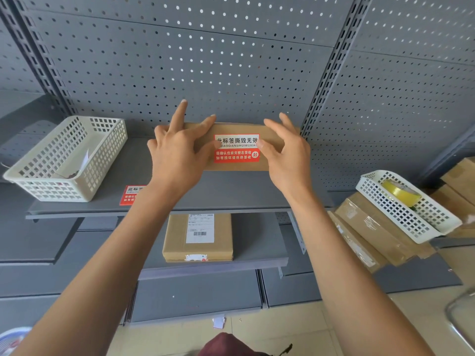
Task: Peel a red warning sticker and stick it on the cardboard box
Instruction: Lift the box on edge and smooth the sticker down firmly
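Note:
A flat cardboard box (270,134) lies on the upper grey shelf (205,194). A red and white warning sticker (236,149) lies flat on the box's top face. My left hand (177,150) rests on the box's left end, its thumb tip touching the sticker's left edge, its fingers spread. My right hand (288,152) is at the box's right part, thumb tip pressing the sticker's right edge, fingers raised and apart. Another red sticker (129,195) lies on the shelf near its front edge, partly hidden by my left forearm.
A white mesh basket (66,160) stands at the shelf's left. A labelled cardboard parcel (198,237) sits on the lower shelf. At the right, a white basket (406,206) holding yellow tape (399,194) rests on stacked cardboard boxes (370,227). Perforated grey panel behind.

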The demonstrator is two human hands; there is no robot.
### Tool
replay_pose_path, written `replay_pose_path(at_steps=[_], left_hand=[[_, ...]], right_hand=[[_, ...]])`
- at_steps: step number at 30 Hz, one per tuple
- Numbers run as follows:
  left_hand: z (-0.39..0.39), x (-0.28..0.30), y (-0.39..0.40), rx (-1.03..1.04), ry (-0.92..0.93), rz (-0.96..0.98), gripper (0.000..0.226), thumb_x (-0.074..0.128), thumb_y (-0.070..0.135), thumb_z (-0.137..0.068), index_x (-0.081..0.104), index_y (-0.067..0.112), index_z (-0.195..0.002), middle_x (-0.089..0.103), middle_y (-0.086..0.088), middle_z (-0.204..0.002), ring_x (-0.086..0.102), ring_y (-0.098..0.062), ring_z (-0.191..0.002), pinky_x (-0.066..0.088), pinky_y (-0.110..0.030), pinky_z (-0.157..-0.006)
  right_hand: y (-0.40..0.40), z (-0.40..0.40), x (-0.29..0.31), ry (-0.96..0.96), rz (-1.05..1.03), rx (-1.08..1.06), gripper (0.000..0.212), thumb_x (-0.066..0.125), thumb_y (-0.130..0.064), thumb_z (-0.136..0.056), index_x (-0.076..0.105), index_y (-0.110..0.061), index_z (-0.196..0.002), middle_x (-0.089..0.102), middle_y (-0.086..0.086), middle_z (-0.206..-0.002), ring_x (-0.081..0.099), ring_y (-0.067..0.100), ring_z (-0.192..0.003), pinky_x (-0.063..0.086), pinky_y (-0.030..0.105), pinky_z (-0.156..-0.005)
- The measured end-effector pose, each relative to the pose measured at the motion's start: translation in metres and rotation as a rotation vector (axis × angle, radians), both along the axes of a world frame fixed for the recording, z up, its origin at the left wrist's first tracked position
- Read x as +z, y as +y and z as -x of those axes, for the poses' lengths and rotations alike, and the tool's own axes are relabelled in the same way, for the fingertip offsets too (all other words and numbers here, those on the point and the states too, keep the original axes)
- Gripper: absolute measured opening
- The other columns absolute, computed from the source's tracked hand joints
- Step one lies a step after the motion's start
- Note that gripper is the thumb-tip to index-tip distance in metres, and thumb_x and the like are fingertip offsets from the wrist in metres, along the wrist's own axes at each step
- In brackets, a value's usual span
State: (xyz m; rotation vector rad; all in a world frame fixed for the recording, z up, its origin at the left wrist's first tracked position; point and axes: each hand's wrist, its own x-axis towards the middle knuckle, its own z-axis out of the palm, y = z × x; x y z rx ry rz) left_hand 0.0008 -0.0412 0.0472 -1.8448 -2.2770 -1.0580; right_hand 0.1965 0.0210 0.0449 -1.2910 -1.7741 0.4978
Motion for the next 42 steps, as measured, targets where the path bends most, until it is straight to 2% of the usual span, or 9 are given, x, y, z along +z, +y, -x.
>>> replay_pose_path(at_steps=[4,10,15,20,24,26,32,39,42], left_hand=[[0.002,-0.004,-0.002,-0.037,0.099,0.066,0.069,0.067,0.049,-0.089,0.034,0.053,-0.15,0.0,0.001,-0.171,0.039,-0.044,-0.126,0.032,-0.051,-0.106],[0.003,-0.005,-0.003,-0.062,0.106,0.107,0.082,0.074,0.047,-0.084,0.029,0.052,-0.152,-0.001,-0.001,-0.171,0.038,-0.045,-0.126,0.03,-0.052,-0.108],[0.006,-0.002,-0.003,-0.065,0.124,0.107,0.088,0.079,0.044,-0.08,0.03,0.051,-0.153,-0.001,-0.002,-0.171,0.038,-0.045,-0.127,0.031,-0.053,-0.107],[0.005,-0.001,-0.005,-0.064,0.128,0.106,0.098,0.078,0.061,-0.072,0.027,0.051,-0.154,-0.003,-0.001,-0.171,0.035,-0.044,-0.131,0.029,-0.052,-0.108],[-0.001,0.002,-0.006,-0.008,0.123,0.048,0.093,0.069,0.074,-0.072,0.031,0.05,-0.153,0.003,-0.001,-0.171,0.036,-0.043,-0.133,0.029,-0.053,-0.106],[-0.003,0.003,-0.005,0.016,0.129,0.019,0.091,0.066,0.077,-0.072,0.034,0.049,-0.152,0.008,-0.002,-0.171,0.039,-0.043,-0.131,0.029,-0.053,-0.104],[-0.001,0.003,-0.006,0.004,0.133,0.018,0.083,0.069,0.067,-0.078,0.034,0.051,-0.152,0.014,0.0,-0.169,0.037,-0.042,-0.13,0.029,-0.051,-0.104],[0.008,0.009,-0.006,-0.065,0.111,0.052,0.08,0.07,0.058,-0.083,0.03,0.054,-0.152,0.008,0.006,-0.17,0.036,-0.041,-0.125,0.026,-0.047,-0.104],[0.008,0.012,-0.007,-0.062,0.101,0.042,0.082,0.071,0.061,-0.08,0.031,0.053,-0.152,0.006,0.006,-0.17,0.034,-0.04,-0.129,0.025,-0.048,-0.106]], right_hand=[[0.0,-0.007,-0.001,-0.086,0.009,0.043,0.055,0.072,-0.02,-0.091,0.056,-0.027,-0.143,0.031,-0.002,-0.165,0.034,0.031,-0.149,0.025,0.048,-0.122],[0.001,-0.013,0.007,-0.254,0.014,0.065,0.072,0.074,-0.017,-0.09,0.041,-0.03,-0.152,0.02,-0.008,-0.168,0.023,0.036,-0.151,0.021,0.051,-0.123],[-0.004,-0.013,0.009,-0.295,0.03,0.079,0.078,0.074,-0.017,-0.09,0.034,-0.032,-0.155,0.013,-0.011,-0.169,0.017,0.035,-0.153,0.018,0.049,-0.124],[-0.008,-0.013,0.012,-0.318,0.06,0.103,0.084,0.076,-0.021,-0.087,0.03,-0.035,-0.156,0.007,-0.014,-0.17,0.013,0.034,-0.153,0.017,0.054,-0.123],[-0.013,-0.004,0.013,-0.305,0.027,0.052,0.089,0.078,-0.045,-0.081,0.03,-0.037,-0.156,0.006,-0.013,-0.17,0.017,0.035,-0.151,0.019,0.054,-0.121],[-0.014,0.001,0.012,-0.306,0.002,0.007,0.093,0.08,-0.05,-0.078,0.031,-0.037,-0.155,0.009,-0.01,-0.17,0.018,0.037,-0.15,0.019,0.055,-0.119],[-0.013,0.001,0.009,-0.295,-0.007,-0.014,0.089,0.082,-0.043,-0.078,0.035,-0.034,-0.154,0.014,-0.01,-0.169,0.025,0.036,-0.146,0.023,0.053,-0.118],[-0.01,-0.009,0.011,-0.241,0.058,0.066,0.079,0.075,-0.021,-0.088,0.034,-0.036,-0.154,0.015,-0.011,-0.169,0.016,0.035,-0.152,0.019,0.059,-0.121],[-0.015,-0.006,0.015,-0.26,0.083,0.081,0.081,0.072,-0.04,-0.089,0.028,-0.038,-0.156,0.005,-0.014,-0.17,0.011,0.034,-0.153,0.017,0.06,-0.121]])
